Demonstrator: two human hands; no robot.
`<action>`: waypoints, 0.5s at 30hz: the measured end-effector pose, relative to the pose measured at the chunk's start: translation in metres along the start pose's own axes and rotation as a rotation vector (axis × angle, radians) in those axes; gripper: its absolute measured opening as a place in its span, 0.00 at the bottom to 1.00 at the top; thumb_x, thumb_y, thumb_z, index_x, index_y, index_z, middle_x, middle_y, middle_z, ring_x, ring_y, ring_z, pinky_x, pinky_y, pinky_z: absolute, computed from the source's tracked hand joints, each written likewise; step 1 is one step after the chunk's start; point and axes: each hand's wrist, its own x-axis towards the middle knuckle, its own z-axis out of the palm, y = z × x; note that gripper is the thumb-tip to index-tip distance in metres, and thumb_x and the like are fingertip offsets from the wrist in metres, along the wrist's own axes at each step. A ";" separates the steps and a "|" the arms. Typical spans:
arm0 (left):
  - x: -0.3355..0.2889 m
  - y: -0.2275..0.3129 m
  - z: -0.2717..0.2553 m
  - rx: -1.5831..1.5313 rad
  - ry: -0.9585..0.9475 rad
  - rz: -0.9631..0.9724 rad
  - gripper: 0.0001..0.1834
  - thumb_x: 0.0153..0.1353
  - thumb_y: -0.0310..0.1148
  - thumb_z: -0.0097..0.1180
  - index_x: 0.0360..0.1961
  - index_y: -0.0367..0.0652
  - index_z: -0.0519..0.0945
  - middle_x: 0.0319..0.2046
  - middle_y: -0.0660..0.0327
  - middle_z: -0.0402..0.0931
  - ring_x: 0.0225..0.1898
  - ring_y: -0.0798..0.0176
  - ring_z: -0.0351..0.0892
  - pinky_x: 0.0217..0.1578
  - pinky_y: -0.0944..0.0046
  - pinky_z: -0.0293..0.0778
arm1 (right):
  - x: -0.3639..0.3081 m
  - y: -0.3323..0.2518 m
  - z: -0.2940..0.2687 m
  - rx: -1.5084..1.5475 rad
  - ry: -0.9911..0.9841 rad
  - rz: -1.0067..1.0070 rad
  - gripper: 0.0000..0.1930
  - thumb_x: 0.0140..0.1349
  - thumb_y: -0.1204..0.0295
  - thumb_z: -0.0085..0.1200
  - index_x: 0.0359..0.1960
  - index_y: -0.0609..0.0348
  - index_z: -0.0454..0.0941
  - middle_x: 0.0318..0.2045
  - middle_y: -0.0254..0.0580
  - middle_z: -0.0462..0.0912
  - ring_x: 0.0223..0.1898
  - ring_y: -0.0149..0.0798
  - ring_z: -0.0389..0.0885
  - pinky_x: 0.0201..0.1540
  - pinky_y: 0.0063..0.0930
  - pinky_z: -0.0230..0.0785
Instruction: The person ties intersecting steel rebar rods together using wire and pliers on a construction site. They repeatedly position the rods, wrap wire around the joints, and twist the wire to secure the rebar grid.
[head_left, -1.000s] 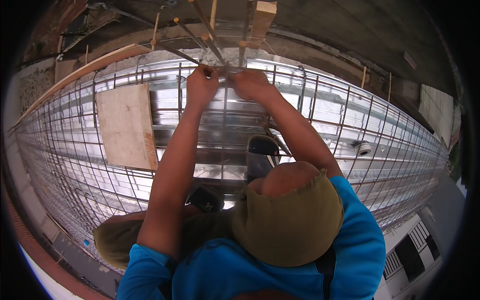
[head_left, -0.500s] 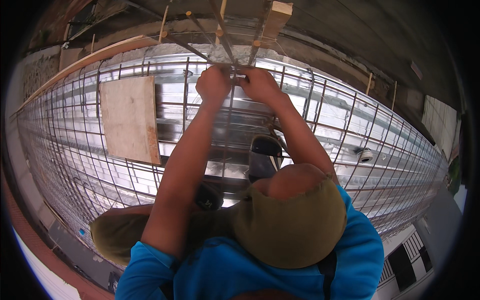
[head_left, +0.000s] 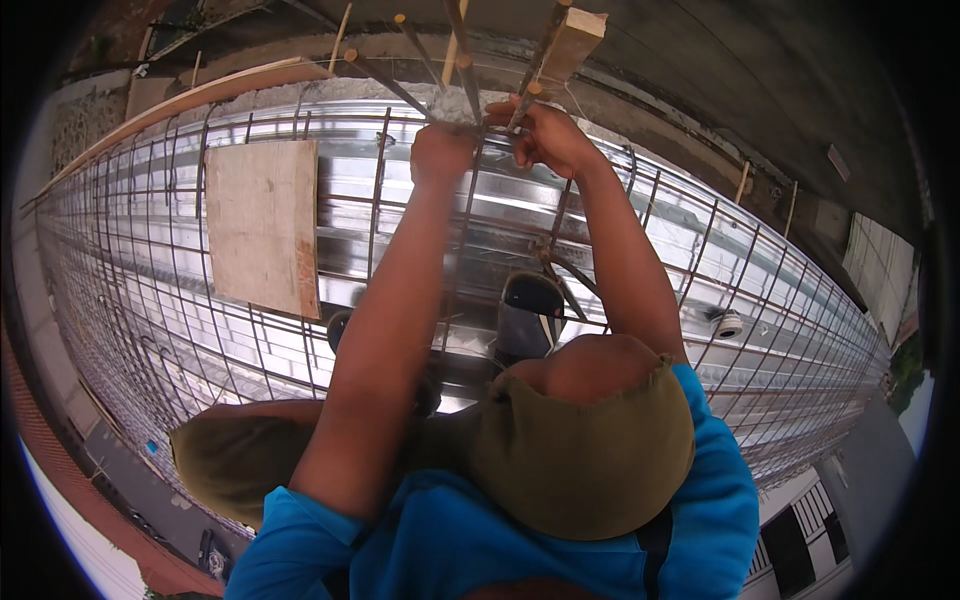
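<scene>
My left hand (head_left: 442, 153) is closed at the far edge of the steel mesh, beside a rebar (head_left: 470, 205) that runs toward me. Whatever its fingers hold is hidden. Just to its right, my right hand (head_left: 560, 140) has its fingers apart, the index finger reaching left and the thumb hanging lower. It is right by an upright rebar (head_left: 526, 106), and I see nothing held in it. Both hands are at the foot of a cluster of upright bars, where a rough concrete patch (head_left: 452, 104) shows.
Shiny corrugated metal decking (head_left: 400, 235) lies under the rebar grid. A plywood board (head_left: 262, 225) rests on the mesh at left. A wooden post (head_left: 574, 45) stands beyond the uprights. My shoe (head_left: 532, 300) is between my arms. A small white roll (head_left: 729, 325) lies at right.
My right hand has moved a little right, away from the left hand, and its fingers have spread. The left hand stays closed at the bars. The view has shifted slightly.
</scene>
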 end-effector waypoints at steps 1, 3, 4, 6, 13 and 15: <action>0.000 0.002 -0.003 -0.156 -0.098 -0.086 0.14 0.64 0.38 0.64 0.45 0.43 0.91 0.29 0.57 0.85 0.27 0.59 0.82 0.30 0.56 0.76 | 0.001 -0.001 -0.001 -0.016 -0.010 0.014 0.34 0.82 0.44 0.43 0.71 0.64 0.74 0.61 0.47 0.83 0.25 0.30 0.77 0.29 0.28 0.72; -0.002 0.014 -0.017 -0.466 -0.291 -0.263 0.12 0.65 0.33 0.62 0.46 0.41 0.89 0.25 0.64 0.78 0.19 0.68 0.70 0.21 0.64 0.67 | 0.001 -0.003 -0.001 -0.048 -0.034 0.044 0.38 0.81 0.40 0.43 0.72 0.64 0.72 0.63 0.48 0.82 0.24 0.30 0.77 0.28 0.27 0.71; -0.001 0.014 -0.020 -0.603 -0.323 -0.370 0.12 0.65 0.30 0.61 0.47 0.42 0.88 0.25 0.66 0.74 0.18 0.71 0.65 0.19 0.66 0.61 | 0.003 -0.005 -0.002 -0.044 -0.046 0.069 0.36 0.81 0.41 0.43 0.70 0.62 0.73 0.62 0.45 0.82 0.24 0.31 0.77 0.28 0.28 0.71; 0.002 0.015 -0.026 -0.875 -0.383 -0.584 0.12 0.65 0.26 0.57 0.49 0.43 0.85 0.25 0.70 0.68 0.16 0.75 0.54 0.16 0.70 0.50 | 0.008 -0.011 -0.003 -0.035 -0.069 0.118 0.33 0.81 0.42 0.44 0.67 0.59 0.75 0.62 0.40 0.82 0.25 0.32 0.79 0.29 0.29 0.71; -0.016 0.017 -0.025 -1.317 -0.631 -0.551 0.17 0.66 0.28 0.51 0.55 0.52 0.77 0.23 0.72 0.63 0.15 0.77 0.51 0.16 0.72 0.50 | 0.013 -0.021 0.005 -0.083 -0.046 0.122 0.34 0.79 0.39 0.46 0.68 0.57 0.75 0.62 0.43 0.79 0.24 0.31 0.77 0.26 0.27 0.69; -0.017 0.022 -0.031 -1.335 -0.595 -0.631 0.15 0.72 0.32 0.51 0.58 0.54 0.77 0.21 0.73 0.61 0.15 0.77 0.51 0.16 0.72 0.50 | 0.014 -0.019 0.007 -0.055 -0.027 0.100 0.39 0.78 0.38 0.47 0.70 0.63 0.73 0.66 0.49 0.80 0.20 0.29 0.75 0.21 0.25 0.67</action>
